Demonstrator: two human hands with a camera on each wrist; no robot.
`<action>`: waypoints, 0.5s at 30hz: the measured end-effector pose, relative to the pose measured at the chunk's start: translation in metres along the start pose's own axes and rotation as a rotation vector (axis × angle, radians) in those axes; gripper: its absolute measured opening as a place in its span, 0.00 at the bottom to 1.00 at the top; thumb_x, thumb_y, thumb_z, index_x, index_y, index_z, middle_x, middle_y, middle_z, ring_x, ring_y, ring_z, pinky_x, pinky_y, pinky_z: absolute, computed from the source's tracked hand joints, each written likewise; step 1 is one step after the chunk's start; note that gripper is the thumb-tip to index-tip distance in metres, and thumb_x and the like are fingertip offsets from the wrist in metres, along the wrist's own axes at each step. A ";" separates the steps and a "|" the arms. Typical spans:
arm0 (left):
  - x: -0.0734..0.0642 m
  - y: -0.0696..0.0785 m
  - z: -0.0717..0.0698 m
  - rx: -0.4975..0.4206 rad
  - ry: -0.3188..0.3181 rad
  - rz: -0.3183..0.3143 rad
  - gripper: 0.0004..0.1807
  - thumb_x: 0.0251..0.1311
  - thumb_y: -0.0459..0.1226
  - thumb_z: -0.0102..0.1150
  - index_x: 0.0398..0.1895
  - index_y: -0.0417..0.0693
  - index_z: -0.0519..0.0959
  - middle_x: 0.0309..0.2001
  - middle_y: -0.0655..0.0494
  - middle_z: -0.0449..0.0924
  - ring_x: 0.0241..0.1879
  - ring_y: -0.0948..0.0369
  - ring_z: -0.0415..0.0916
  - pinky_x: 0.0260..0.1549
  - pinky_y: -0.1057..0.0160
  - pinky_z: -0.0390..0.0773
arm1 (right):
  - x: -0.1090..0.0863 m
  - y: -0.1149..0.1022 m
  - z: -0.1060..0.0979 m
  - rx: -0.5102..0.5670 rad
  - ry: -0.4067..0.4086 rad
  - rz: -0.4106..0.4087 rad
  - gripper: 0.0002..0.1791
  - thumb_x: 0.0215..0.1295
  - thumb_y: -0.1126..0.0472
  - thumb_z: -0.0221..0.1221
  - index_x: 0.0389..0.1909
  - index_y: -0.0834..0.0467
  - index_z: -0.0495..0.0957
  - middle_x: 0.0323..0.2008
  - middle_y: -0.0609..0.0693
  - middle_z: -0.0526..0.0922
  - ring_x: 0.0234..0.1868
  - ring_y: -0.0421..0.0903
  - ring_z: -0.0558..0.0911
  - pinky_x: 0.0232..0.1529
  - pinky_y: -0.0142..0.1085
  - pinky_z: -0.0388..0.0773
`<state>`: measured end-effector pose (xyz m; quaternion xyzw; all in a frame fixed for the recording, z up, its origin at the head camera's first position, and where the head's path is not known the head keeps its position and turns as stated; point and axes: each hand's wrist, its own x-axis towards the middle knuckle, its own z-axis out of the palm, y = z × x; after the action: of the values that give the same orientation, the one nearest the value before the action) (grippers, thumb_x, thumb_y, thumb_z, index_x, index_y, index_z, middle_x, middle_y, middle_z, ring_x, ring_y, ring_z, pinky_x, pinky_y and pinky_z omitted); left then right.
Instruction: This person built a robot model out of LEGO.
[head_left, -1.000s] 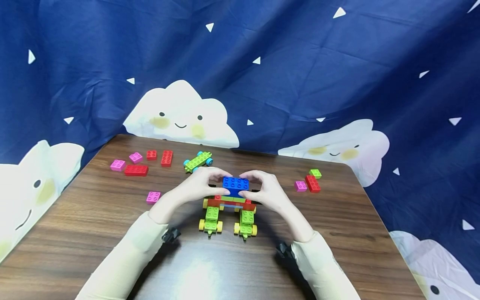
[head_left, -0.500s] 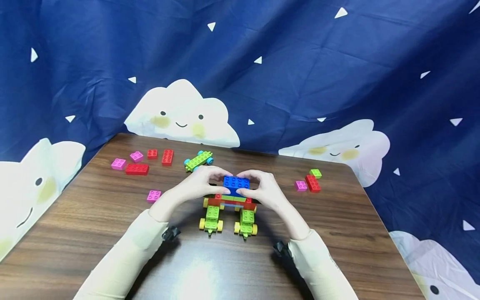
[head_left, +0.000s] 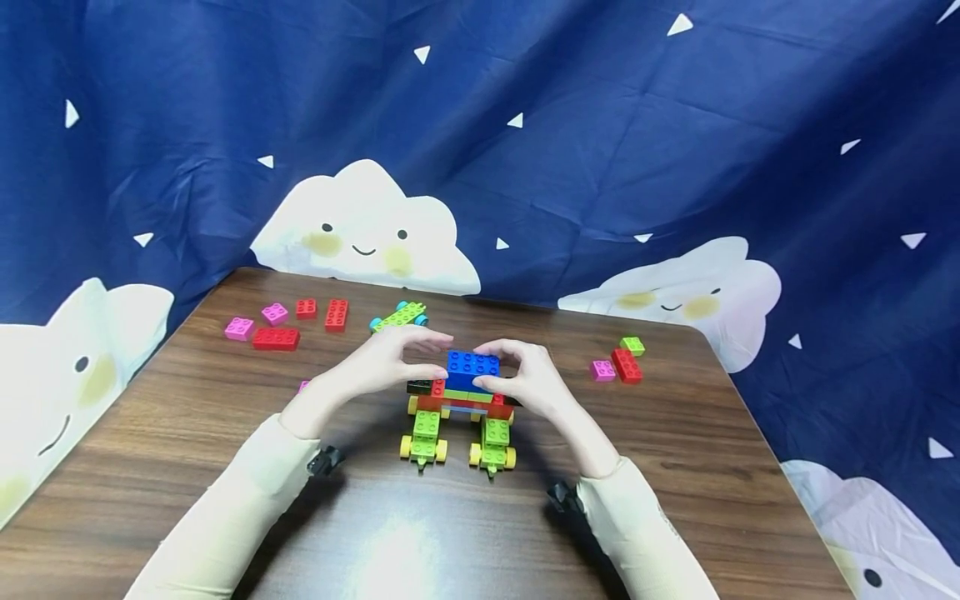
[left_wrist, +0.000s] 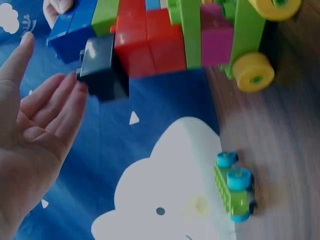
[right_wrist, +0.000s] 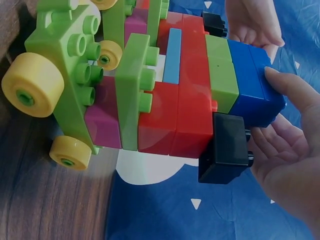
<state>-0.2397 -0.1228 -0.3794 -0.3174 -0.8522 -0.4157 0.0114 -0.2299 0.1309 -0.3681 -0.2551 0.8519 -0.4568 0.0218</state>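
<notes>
Two stacked blue bricks [right_wrist: 252,82] top a four-legged-looking brick build, above lime bricks [right_wrist: 222,75] and long red bricks [right_wrist: 195,107]. Black bricks [right_wrist: 225,150] jut from both ends. The build stands on lime wheeled bases [head_left: 425,442] with yellow wheels [right_wrist: 32,85]. My right hand [head_left: 528,375] holds the right end of the blue bricks, thumb on the near face and fingers behind. My left hand [head_left: 378,362] is spread just off the left end, thumb and fingers apart, near the left black brick [left_wrist: 102,67], with nothing in its grasp.
Behind the left hand stands a lime wheeled base [head_left: 401,315] with blue wheels. Pink and red bricks [head_left: 275,338] lie at the back left. On the right are a red brick [head_left: 626,365], a pink brick [head_left: 602,371] and a lime brick [head_left: 632,346]. A patterned curtain [head_left: 525,183] hangs behind the table.
My left hand has let go of the blue bricks and moved left, now partly covering the lone pink brick. My right hand stays on them, and the build has barely shifted.
</notes>
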 end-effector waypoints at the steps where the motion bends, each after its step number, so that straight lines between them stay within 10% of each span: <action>1: -0.001 -0.001 -0.003 0.001 0.014 0.009 0.28 0.55 0.46 0.70 0.59 0.46 0.79 0.55 0.51 0.82 0.54 0.56 0.80 0.54 0.49 0.78 | 0.000 0.000 0.000 -0.001 -0.001 0.004 0.20 0.56 0.61 0.70 0.50 0.62 0.81 0.46 0.57 0.86 0.45 0.53 0.83 0.54 0.53 0.78; 15: -0.030 -0.024 -0.054 0.114 0.142 -0.074 0.23 0.59 0.47 0.67 0.57 0.50 0.80 0.54 0.54 0.83 0.54 0.54 0.79 0.54 0.47 0.77 | -0.001 -0.001 0.000 0.001 0.000 0.011 0.20 0.56 0.61 0.70 0.50 0.61 0.81 0.47 0.57 0.86 0.46 0.51 0.83 0.54 0.49 0.79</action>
<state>-0.2427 -0.1884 -0.3692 -0.2543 -0.8827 -0.3881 0.0744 -0.2287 0.1308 -0.3677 -0.2505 0.8531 -0.4570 0.0241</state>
